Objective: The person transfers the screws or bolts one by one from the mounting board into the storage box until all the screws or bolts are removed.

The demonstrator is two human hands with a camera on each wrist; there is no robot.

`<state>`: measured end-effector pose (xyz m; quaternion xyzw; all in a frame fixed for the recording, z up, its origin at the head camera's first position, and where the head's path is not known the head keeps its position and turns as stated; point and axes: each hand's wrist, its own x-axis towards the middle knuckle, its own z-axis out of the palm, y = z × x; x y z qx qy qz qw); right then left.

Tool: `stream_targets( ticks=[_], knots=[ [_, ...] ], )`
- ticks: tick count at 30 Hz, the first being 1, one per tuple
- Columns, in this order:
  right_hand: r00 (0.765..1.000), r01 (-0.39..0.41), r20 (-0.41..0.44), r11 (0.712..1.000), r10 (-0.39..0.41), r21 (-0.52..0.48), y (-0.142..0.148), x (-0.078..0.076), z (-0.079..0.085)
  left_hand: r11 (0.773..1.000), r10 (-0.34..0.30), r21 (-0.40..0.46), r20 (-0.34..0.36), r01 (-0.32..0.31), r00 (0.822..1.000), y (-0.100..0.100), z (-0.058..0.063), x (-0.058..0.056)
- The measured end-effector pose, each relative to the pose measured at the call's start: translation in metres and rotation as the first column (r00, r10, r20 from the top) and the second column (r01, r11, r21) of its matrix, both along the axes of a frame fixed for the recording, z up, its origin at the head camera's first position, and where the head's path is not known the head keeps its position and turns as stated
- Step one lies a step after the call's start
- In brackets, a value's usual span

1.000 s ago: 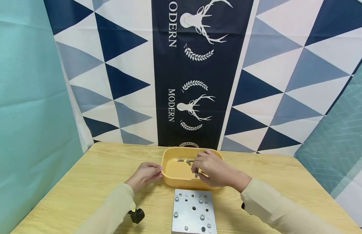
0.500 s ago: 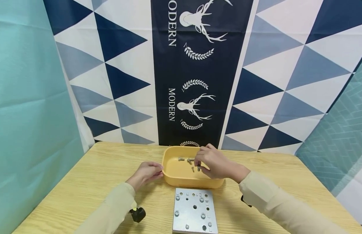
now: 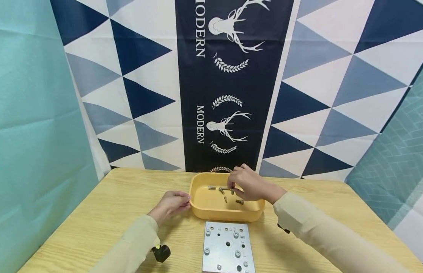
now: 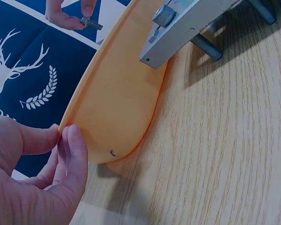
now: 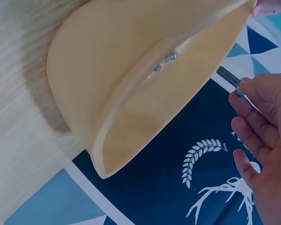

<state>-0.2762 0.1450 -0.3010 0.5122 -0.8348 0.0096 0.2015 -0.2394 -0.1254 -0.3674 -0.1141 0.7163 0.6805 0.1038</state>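
Silver plate [image 3: 228,242] with bolts set in it sits just in front of the yellow bin [image 3: 225,215]. Left hand [image 3: 171,201] has thumb and fingers pinched on the bin's left rim. Right hand [image 3: 251,184] pinches one bolt [image 5: 228,76] by the head, over the bin, right of its middle. Loose bolts [image 3: 240,202] lie inside the bin. Patterned cloth [image 3: 143,94] hangs behind the bin.

One bare left hand [image 3: 171,203] and one bare right hand [image 3: 247,184] are being used. One threaded silver metal bolt [image 5: 228,76] is being pinched; at least five loose metal bolts [image 3: 239,201] are being held by one rounded yellow plastic tray [image 3: 228,215]. Six round grey metal bolt heads [image 3: 238,253] are being carried by one rectangular silver metal plate [image 3: 228,259], and that by one pale wooden worktop [image 3: 105,216].
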Motion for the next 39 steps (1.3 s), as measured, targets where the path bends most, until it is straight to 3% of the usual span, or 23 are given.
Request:
stream_targets(
  ticks=[12, 22, 34, 39],
  knots=[
    [0.999, 0.033, 0.018, 0.999, -0.034, 0.04, -0.001, -0.024, 0.002, 1.0, 0.009, 0.024, -0.025, -0.008, 1.0, 0.0, -0.003, 0.0],
    [0.997, 0.063, 0.049, 0.996, -0.067, 0.069, -0.004, -0.034, 0.005, 1.0, 0.002, 0.013, -0.025, -0.002, 1.0, -0.001, -0.002, 0.0],
    [0.989, 0.111, 0.08, 0.982, -0.124, 0.153, -0.01, -0.028, 0.012, 1.0, 0.012, 0.015, -0.01, -0.011, 1.0, 0.0, -0.004, -0.002],
    [0.991, 0.091, 0.088, 0.986, -0.104, 0.138, -0.009, -0.022, 0.011, 1.0, 0.01, 0.023, 0.009, -0.01, 1.0, -0.002, -0.002, -0.004]
  ],
)
